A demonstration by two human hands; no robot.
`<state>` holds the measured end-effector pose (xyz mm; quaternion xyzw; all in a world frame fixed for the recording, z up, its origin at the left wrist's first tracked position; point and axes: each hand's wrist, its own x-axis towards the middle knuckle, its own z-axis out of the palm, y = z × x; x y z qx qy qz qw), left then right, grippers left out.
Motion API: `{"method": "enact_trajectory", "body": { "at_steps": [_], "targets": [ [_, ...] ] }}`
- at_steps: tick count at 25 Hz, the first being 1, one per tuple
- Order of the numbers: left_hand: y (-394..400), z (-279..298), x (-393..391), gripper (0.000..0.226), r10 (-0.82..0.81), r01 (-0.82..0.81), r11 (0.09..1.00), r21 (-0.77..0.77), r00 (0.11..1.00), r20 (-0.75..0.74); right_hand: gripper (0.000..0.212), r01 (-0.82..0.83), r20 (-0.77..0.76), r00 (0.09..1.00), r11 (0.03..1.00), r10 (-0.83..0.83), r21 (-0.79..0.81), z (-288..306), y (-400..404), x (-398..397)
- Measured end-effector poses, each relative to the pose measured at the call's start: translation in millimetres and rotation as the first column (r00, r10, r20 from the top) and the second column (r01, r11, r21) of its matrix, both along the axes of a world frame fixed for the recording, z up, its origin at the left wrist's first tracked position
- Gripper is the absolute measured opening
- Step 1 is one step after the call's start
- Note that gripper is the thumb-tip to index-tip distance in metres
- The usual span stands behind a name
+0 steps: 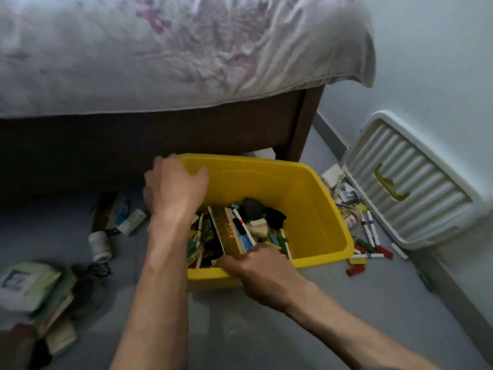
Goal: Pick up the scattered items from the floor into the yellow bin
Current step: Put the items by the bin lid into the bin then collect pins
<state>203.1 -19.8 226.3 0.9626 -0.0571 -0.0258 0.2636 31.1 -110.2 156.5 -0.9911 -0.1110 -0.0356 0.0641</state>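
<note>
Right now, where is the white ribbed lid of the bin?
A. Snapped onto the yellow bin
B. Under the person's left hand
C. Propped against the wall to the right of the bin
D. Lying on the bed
C: the white ribbed lid stands tilted against the wall, right of the open yellow bin, with markers scattered on the floor between them.

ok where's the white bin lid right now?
In the head view the white ribbed lid leans against the wall on the right, beyond the yellow bin, with markers scattered between them.
</note>
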Motion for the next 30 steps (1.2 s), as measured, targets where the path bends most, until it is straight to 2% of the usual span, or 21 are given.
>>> {"method": "enact_trajectory", "body": {
  "at_steps": [3, 4, 5, 7, 9, 11, 12, 13, 14, 16, 18, 20, 23, 25, 27, 30],
  "targets": [
    [-12, -14, -11, 0.057, -0.1, 0.102, 0.988, -0.118, 0.995, 0.023, 0.03, -0.141, -0.039, 0.99, 0.989, 0.139, -0.041, -17, 25, 18],
    [-19, -21, -18, 0.056, -0.158, 0.157, 0.975, -0.159, 0.987, 0.003, 0.025, -0.144, -0.009, 0.99, 0.986, 0.144, -0.078, -23, 31, 22],
    [-27, -29, -27, 0.054, -0.223, 0.216, 0.958, -0.19, 0.975, -0.018, 0.023, -0.137, 0.068, 0.988, 0.989, 0.141, -0.054, -31, 35, 27],
    [-43, -47, -46, 0.048, -0.368, 0.355, 0.914, -0.194, 0.93, -0.03, 0.023, -0.084, 0.164, 0.984, 0.992, 0.067, 0.097, -42, 30, 36],
    [-57, -63, -61, 0.044, -0.477, 0.473, 0.868, -0.15, 0.879, 0.009, 0.027, 0.027, 0.241, 0.97, 0.999, -0.033, 0.031, -48, 16, 40],
    [-73, -76, -74, 0.042, -0.516, 0.519, 0.845, -0.131, 0.855, 0.053, 0.028, 0.047, 0.218, 0.973, 0.992, -0.072, 0.118, -57, -9, 23],
    [-79, -81, -79, 0.041, -0.521, 0.529, 0.837, -0.139, 0.849, 0.094, 0.03, 0.027, 0.178, 0.983, 0.992, -0.049, 0.125, -62, -22, 7],
    [-89, -84, -89, 0.041, -0.532, 0.551, 0.818, -0.168, 0.834, 0.145, 0.033, 0.027, 0.213, 0.976, 0.998, -0.04, 0.064, -66, -38, -13],
    [-101, -86, -101, 0.039, -0.557, 0.591, 0.78, -0.205, 0.805, 0.205, 0.035, 0.08, 0.22, 0.972, 0.997, -0.081, 0.012, -68, -60, -37],
    [-126, -95, -130, 0.034, -0.635, 0.707, 0.664, -0.244, 0.705, 0.315, 0.042, 0.247, 0.211, 0.946, 0.969, -0.248, 0.029, -73, -98, -85],
    [-150, -113, -166, 0.032, -0.735, 0.804, 0.547, -0.232, 0.595, 0.327, 0.05, 0.42, 0.113, 0.898, 0.905, -0.426, 0.072, -79, -128, -131],
    [-170, -138, -192, 0.037, -0.815, 0.828, 0.521, -0.209, 0.555, 0.167, 0.054, 0.618, -0.068, 0.786, 0.781, -0.614, 0.085, -91, -154, -163],
    [-186, -185, -194, 0.055, -0.79, 0.8, 0.6, -0.025, 0.587, -0.177, 0.067, 0.79, -0.323, 0.589, 0.612, -0.741, 0.037, -125, -190, -178],
    [-191, -200, -180, 0.06, -0.756, 0.795, 0.597, 0.104, 0.602, -0.258, 0.085, 0.822, -0.409, 0.521, 0.569, -0.749, 0.005, -145, -215, -171],
    [-203, -206, -171, 0.065, -0.769, 0.816, 0.536, 0.217, 0.578, -0.275, 0.103, 0.849, -0.436, 0.476, 0.529, -0.764, 0.0, -161, -237, -157],
    [-242, -213, -168, 0.094, -0.722, 0.848, 0.45, 0.281, 0.531, -0.445, 0.125, 0.872, -0.553, 0.384, 0.487, -0.74, -0.046, -185, -262, -145]
  ]
}}
